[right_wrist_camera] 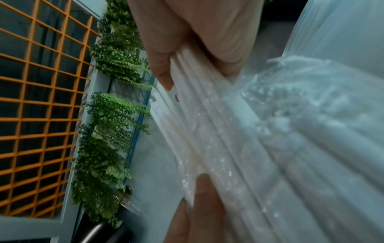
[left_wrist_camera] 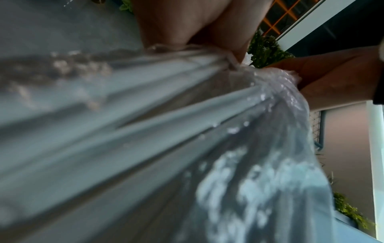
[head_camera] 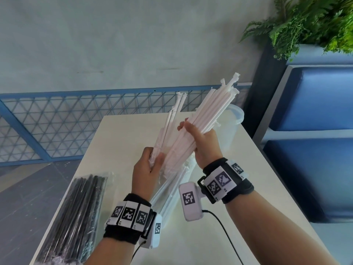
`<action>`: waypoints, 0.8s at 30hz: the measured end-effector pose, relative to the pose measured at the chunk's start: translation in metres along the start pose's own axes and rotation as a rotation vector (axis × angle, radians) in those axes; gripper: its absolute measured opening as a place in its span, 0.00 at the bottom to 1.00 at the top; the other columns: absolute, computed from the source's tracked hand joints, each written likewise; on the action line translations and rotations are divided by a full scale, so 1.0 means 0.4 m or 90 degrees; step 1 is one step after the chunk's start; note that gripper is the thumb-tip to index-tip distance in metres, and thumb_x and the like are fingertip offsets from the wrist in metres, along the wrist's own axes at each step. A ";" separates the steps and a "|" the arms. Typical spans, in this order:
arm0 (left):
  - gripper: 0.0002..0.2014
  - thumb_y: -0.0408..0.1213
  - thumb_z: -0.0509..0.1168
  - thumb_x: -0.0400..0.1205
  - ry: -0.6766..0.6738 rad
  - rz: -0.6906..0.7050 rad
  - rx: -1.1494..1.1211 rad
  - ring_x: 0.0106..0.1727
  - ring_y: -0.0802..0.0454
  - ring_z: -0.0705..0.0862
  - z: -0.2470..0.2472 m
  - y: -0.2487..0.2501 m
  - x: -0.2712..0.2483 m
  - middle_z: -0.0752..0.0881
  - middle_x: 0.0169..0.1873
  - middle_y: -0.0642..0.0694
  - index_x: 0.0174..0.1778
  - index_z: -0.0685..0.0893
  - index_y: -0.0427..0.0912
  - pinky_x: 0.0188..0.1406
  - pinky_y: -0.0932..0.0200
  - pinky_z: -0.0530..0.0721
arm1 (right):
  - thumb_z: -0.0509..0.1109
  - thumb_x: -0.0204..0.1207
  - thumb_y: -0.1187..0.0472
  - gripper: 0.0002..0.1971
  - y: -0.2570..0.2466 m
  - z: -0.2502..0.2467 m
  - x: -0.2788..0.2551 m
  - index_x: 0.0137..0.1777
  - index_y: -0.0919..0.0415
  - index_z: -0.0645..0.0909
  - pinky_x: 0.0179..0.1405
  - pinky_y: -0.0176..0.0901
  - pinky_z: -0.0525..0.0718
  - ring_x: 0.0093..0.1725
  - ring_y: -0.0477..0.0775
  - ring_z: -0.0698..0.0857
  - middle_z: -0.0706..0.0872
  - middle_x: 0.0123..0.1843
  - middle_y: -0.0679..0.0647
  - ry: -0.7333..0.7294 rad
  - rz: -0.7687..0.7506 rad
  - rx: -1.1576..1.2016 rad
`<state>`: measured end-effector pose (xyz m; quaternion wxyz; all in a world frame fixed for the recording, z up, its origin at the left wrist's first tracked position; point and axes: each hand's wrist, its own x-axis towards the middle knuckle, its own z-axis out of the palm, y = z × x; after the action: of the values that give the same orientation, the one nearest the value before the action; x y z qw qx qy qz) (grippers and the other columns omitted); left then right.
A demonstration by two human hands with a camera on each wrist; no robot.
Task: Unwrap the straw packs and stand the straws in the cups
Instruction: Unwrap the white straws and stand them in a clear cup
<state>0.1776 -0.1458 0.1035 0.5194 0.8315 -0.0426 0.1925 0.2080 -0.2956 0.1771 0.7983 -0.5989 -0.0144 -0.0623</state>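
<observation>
Holding a big bunch of white straws (head_camera: 206, 113) tight in the right hand (head_camera: 205, 148), above the tabletop (head_camera: 122, 134). Pinching the clear wrap (head_camera: 168, 190) and a few straws with the left hand (head_camera: 147, 167), just below. Best pulling slowly, squeezing firmly, aiming for the cup (head_camera: 232, 123) just past the right hand.

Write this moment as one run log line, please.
right hand: grips white straws | left hand: holds wrapper | black pack: unopened, on table

The head view is evenly lit by soft daylight, with faint shadows and lines bowing toward the edges. Both wrist views are dimmer and heavily blurred up close; small glints speckle the plastic wrap (left_wrist_camera: 276, 105), sharpest toward four o'clock.
</observation>
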 end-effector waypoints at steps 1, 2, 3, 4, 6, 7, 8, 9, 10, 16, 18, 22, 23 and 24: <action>0.13 0.50 0.58 0.80 0.000 -0.003 -0.007 0.28 0.55 0.80 -0.001 0.003 -0.001 0.82 0.31 0.52 0.48 0.75 0.44 0.27 0.67 0.73 | 0.71 0.74 0.65 0.04 -0.002 0.001 -0.003 0.40 0.66 0.85 0.50 0.52 0.85 0.45 0.51 0.86 0.87 0.43 0.57 -0.012 -0.001 -0.004; 0.14 0.52 0.58 0.79 0.001 -0.005 -0.013 0.27 0.57 0.80 -0.001 0.006 -0.001 0.82 0.31 0.52 0.48 0.75 0.44 0.27 0.67 0.74 | 0.73 0.72 0.64 0.07 0.005 0.002 -0.004 0.44 0.69 0.84 0.52 0.53 0.86 0.46 0.53 0.87 0.88 0.44 0.59 -0.022 0.006 -0.016; 0.13 0.51 0.58 0.79 0.003 -0.005 -0.018 0.26 0.60 0.79 -0.001 0.010 -0.001 0.81 0.30 0.53 0.48 0.75 0.44 0.26 0.70 0.73 | 0.75 0.71 0.62 0.12 0.016 0.004 -0.008 0.49 0.71 0.84 0.53 0.55 0.87 0.48 0.57 0.88 0.88 0.47 0.62 -0.034 0.023 -0.035; 0.11 0.48 0.59 0.81 0.006 -0.002 -0.017 0.24 0.62 0.78 0.001 0.012 -0.002 0.80 0.29 0.54 0.48 0.75 0.44 0.24 0.72 0.72 | 0.77 0.68 0.60 0.17 0.033 0.007 -0.013 0.52 0.71 0.83 0.51 0.56 0.88 0.49 0.61 0.89 0.89 0.48 0.66 -0.043 0.046 -0.061; 0.07 0.43 0.60 0.83 0.012 0.002 -0.007 0.23 0.62 0.76 0.004 0.013 -0.004 0.78 0.27 0.52 0.47 0.75 0.44 0.23 0.72 0.71 | 0.80 0.64 0.55 0.22 0.062 0.015 -0.028 0.52 0.69 0.82 0.33 0.55 0.87 0.39 0.68 0.88 0.87 0.43 0.70 -0.043 0.090 -0.129; 0.06 0.43 0.60 0.83 0.013 0.005 -0.001 0.23 0.60 0.76 0.004 0.013 -0.004 0.79 0.28 0.50 0.47 0.74 0.44 0.23 0.70 0.72 | 0.80 0.65 0.54 0.21 0.072 0.017 -0.032 0.51 0.70 0.81 0.23 0.48 0.81 0.30 0.63 0.85 0.85 0.37 0.68 -0.031 0.103 -0.150; 0.06 0.43 0.60 0.83 0.013 0.006 0.004 0.24 0.59 0.77 0.004 0.011 -0.005 0.80 0.29 0.49 0.47 0.74 0.45 0.24 0.69 0.73 | 0.79 0.66 0.55 0.20 0.076 0.019 -0.034 0.49 0.70 0.81 0.19 0.42 0.76 0.25 0.56 0.81 0.83 0.33 0.63 -0.014 0.106 -0.152; 0.05 0.43 0.60 0.83 0.011 0.007 0.003 0.25 0.59 0.78 0.003 0.009 -0.007 0.81 0.30 0.49 0.47 0.74 0.46 0.25 0.69 0.74 | 0.78 0.68 0.57 0.18 0.074 0.021 -0.034 0.49 0.71 0.80 0.19 0.39 0.76 0.24 0.52 0.81 0.83 0.32 0.60 0.006 0.101 -0.137; 0.05 0.42 0.60 0.83 0.009 0.008 0.005 0.25 0.59 0.79 0.002 0.007 -0.008 0.82 0.30 0.51 0.47 0.74 0.46 0.25 0.69 0.74 | 0.77 0.69 0.59 0.17 0.064 0.022 -0.030 0.51 0.72 0.80 0.24 0.40 0.81 0.28 0.52 0.85 0.85 0.35 0.59 0.029 0.089 -0.108; 0.07 0.44 0.60 0.82 0.015 0.015 -0.004 0.23 0.59 0.74 -0.004 0.001 -0.014 0.79 0.29 0.45 0.46 0.75 0.44 0.22 0.71 0.69 | 0.73 0.71 0.70 0.10 -0.003 0.023 0.010 0.50 0.68 0.78 0.50 0.55 0.88 0.43 0.59 0.86 0.84 0.39 0.57 0.035 0.049 -0.001; 0.06 0.47 0.60 0.81 -0.019 0.000 -0.054 0.28 0.60 0.79 -0.005 0.010 -0.016 0.84 0.33 0.47 0.49 0.75 0.49 0.26 0.74 0.73 | 0.72 0.71 0.70 0.09 -0.002 0.032 0.006 0.49 0.66 0.78 0.48 0.55 0.88 0.43 0.59 0.86 0.84 0.39 0.58 0.023 0.049 -0.012; 0.26 0.59 0.70 0.70 -0.139 -0.044 -0.068 0.40 0.65 0.83 -0.007 0.032 -0.016 0.83 0.43 0.59 0.57 0.69 0.52 0.32 0.79 0.77 | 0.72 0.71 0.71 0.08 0.013 0.050 0.000 0.49 0.66 0.79 0.44 0.52 0.88 0.43 0.61 0.86 0.84 0.40 0.60 0.023 0.051 -0.050; 0.29 0.62 0.68 0.68 -0.134 -0.042 -0.058 0.39 0.67 0.83 -0.006 0.034 -0.015 0.82 0.42 0.59 0.57 0.69 0.51 0.32 0.78 0.77 | 0.72 0.70 0.70 0.11 0.018 0.051 0.003 0.52 0.69 0.79 0.46 0.53 0.88 0.44 0.62 0.86 0.84 0.42 0.61 0.025 0.053 -0.053; 0.27 0.61 0.66 0.68 -0.121 -0.039 -0.051 0.36 0.68 0.82 -0.005 0.030 -0.014 0.82 0.40 0.58 0.56 0.69 0.50 0.31 0.77 0.77 | 0.73 0.70 0.70 0.14 0.021 0.054 0.006 0.55 0.70 0.79 0.47 0.53 0.88 0.46 0.63 0.87 0.85 0.43 0.62 0.025 0.053 -0.053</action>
<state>0.1687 -0.1503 0.1123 0.5518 0.8253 -0.0735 0.0950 0.2125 -0.2729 0.1753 0.7745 -0.6306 0.0286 -0.0412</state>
